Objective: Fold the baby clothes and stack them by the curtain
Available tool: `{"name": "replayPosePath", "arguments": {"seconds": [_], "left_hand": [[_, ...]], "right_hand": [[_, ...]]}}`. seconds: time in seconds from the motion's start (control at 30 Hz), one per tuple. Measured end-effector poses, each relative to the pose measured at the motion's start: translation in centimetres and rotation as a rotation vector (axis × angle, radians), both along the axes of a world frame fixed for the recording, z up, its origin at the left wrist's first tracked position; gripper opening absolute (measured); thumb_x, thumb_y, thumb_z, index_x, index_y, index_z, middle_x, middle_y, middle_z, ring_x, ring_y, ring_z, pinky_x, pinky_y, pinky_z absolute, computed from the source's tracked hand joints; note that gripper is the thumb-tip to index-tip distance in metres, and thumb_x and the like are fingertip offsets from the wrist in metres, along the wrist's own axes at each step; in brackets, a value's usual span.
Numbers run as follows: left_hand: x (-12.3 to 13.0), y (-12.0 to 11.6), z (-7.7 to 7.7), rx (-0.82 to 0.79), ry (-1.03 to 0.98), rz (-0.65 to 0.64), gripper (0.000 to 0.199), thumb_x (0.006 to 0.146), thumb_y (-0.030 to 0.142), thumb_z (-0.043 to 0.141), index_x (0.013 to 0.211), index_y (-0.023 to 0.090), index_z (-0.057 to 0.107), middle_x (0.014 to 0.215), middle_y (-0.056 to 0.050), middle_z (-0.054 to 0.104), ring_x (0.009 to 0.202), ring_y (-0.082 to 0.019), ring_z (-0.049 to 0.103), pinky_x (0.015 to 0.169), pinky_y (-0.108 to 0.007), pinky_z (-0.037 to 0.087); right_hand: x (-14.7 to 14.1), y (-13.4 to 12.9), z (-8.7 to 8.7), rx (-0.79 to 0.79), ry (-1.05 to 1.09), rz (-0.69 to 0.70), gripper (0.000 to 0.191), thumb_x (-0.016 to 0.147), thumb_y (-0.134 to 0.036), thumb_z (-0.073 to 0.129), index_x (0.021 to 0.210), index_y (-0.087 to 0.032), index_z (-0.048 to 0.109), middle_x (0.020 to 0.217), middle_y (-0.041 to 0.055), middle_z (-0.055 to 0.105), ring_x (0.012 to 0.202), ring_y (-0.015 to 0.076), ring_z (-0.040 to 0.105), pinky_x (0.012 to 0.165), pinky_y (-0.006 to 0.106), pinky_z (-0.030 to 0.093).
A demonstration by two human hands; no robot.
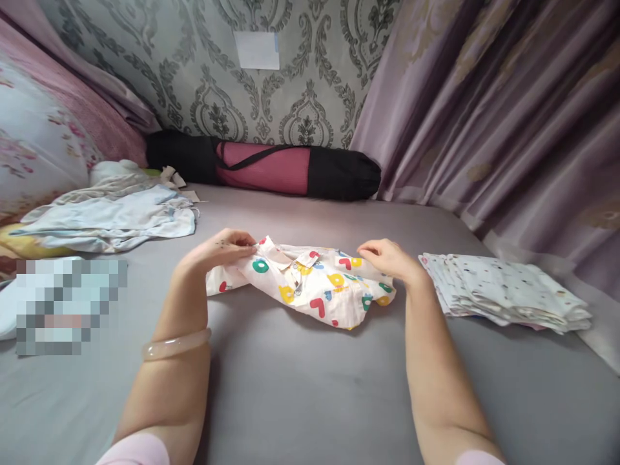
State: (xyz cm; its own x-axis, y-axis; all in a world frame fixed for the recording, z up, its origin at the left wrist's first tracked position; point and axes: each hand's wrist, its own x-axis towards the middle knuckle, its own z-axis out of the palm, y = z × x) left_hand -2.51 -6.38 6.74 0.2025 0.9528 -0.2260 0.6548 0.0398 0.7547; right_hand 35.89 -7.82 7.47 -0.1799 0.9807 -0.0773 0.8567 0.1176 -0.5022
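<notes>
A small white garment [325, 284] printed with red, yellow, green and blue letter shapes lies loosely bunched on the grey sheet in front of me. Two pale flaps, like a collar, stick up near its middle; its exact shape is hidden by the folds. My left hand [227, 248] pinches its upper left edge between thumb and fingers. On the other side my right hand [386, 259] is closed at the upper right edge, fingertips together on the cloth. A pale bangle [177, 344] circles my left forearm.
A stack of folded white printed cloths [504, 290] lies right. Loose pale clothes [116, 216] are heaped left, above a blurred-out patch [72, 307]. A black and pink roll bag [264, 168] rests along the patterned wall. A purple curtain [465, 97] borders the right side.
</notes>
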Motion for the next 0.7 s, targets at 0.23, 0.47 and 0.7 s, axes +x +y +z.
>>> {"name": "replayPosePath", "arguments": {"seconds": [0.23,0.47,0.7], "left_hand": [[0.6,-0.9,1.4,0.016,-0.087,-0.004,0.037,0.064,0.046,0.065,0.088,0.018,0.069,0.081,-0.004,0.07,0.072,-0.022,0.063,0.059,-0.027,0.046],[1.5,-2.2,3.5,0.009,-0.4,-0.032,0.029,0.067,0.04,0.069,0.087,0.02,0.065,0.076,0.0,0.066,0.066,-0.017,0.061,0.057,-0.024,0.046],[2.3,-2.3,3.6,0.065,-0.41,-0.011,0.039,0.07,0.054,0.074,0.083,0.018,0.071,0.078,-0.003,0.069,0.067,-0.016,0.062,0.054,-0.023,0.045]], "right_hand": [[-6.3,-0.1,-2.1,0.084,0.083,0.111,0.041,0.098,-0.025,0.036,0.127,-0.016,0.064,0.13,0.012,0.066,0.121,0.0242,0.059,0.104,0.034,0.041],[-6.6,1.0,-4.6,0.073,0.13,0.09,0.041,0.101,-0.033,0.033,0.12,-0.017,0.066,0.124,0.0127,0.068,0.118,0.0254,0.061,0.101,0.037,0.042],[-6.3,0.4,-2.6,-0.017,0.404,0.067,0.045,0.088,-0.057,0.058,0.105,-0.018,0.074,0.103,0.0069,0.076,0.096,0.0256,0.068,0.084,0.033,0.051]]}}
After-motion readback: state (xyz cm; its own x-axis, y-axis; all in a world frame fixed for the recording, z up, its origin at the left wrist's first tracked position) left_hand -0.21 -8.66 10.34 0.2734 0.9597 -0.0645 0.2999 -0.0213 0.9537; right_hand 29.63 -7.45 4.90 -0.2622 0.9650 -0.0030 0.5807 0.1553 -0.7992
